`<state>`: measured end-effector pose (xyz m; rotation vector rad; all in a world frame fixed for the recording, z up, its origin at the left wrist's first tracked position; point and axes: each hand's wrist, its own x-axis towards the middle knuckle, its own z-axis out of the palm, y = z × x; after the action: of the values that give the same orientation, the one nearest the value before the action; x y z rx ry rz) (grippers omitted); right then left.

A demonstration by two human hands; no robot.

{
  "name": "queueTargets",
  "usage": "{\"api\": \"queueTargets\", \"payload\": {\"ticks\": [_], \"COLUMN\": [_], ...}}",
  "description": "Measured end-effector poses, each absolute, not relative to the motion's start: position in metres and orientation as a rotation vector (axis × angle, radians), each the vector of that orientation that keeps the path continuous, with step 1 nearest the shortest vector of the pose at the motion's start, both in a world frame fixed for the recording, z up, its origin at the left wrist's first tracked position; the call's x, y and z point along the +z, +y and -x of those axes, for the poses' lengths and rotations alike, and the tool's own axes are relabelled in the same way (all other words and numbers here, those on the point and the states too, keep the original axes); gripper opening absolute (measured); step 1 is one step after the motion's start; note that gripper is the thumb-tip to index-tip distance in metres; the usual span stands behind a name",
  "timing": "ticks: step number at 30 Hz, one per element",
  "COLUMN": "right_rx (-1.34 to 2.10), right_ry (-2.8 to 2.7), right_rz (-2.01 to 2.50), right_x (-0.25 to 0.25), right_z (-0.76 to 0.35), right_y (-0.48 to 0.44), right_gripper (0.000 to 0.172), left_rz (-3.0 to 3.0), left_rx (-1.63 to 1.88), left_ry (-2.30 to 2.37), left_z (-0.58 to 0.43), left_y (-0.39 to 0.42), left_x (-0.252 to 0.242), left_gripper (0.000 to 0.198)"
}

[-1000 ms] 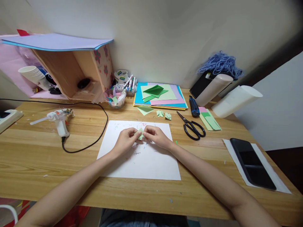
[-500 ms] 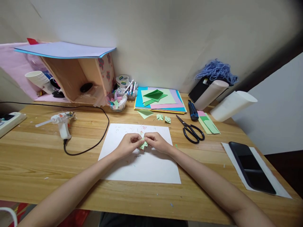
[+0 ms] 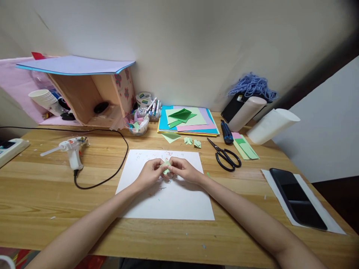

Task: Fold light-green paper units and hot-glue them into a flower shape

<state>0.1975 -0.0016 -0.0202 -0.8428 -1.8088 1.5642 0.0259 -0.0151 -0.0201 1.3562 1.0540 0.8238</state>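
Between the fingertips of both hands is a small folded light green paper piece, partly covered by the thumbs. My left hand pinches its left side, and my right hand grips its right side. Both hands are over a white sheet of paper that has coloured marks on it. Just beyond the sheet are two small folded light green papers and a light green paper triangle.
Black-handled scissors, a blue utility knife and green paper strips lie to the right, with a phone nearer. At left rests a hot glue gun with its cord. Coloured paper sheets are stacked behind.
The green paper piece has turned and moved up slightly between my fingers, and its lower part no longer hangs below the thumbs. The camera view has shifted slightly.
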Motion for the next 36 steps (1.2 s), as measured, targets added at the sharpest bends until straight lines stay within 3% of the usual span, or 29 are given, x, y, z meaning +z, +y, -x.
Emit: {"api": "queueTargets", "payload": {"ticks": [7,17,22,30,36], "right_rx": [1.405,0.488,0.173,0.142,0.549], "right_ry": [-1.858,-1.61,-1.791,-2.241,-2.12], "right_rz": [0.921,1.53,1.41,1.106,0.841], "right_x": [-0.021,-0.039,-0.03,-0.014,0.013], "right_z": [-0.199,-0.242,-0.241,-0.206,-0.188], "right_y": [0.003,0.049,0.051,0.08,0.035], "right_gripper": [0.028,0.028,0.014,0.031,0.038], "left_rz": [-1.353,-1.459,-1.425,-1.363,-1.122], "left_rx": [0.836,1.077,1.095,1.105,1.199], "left_ry": [1.156,1.311,1.341,1.307,1.148], "left_z": [-0.024,-0.022,-0.023,-0.021,-0.015], "left_y": [-0.013,-0.008,-0.004,-0.001,0.008], "left_x": [-0.017,-0.021,-0.026,-0.03,-0.024], "left_gripper": [0.03,0.032,0.031,0.033,0.042]}}
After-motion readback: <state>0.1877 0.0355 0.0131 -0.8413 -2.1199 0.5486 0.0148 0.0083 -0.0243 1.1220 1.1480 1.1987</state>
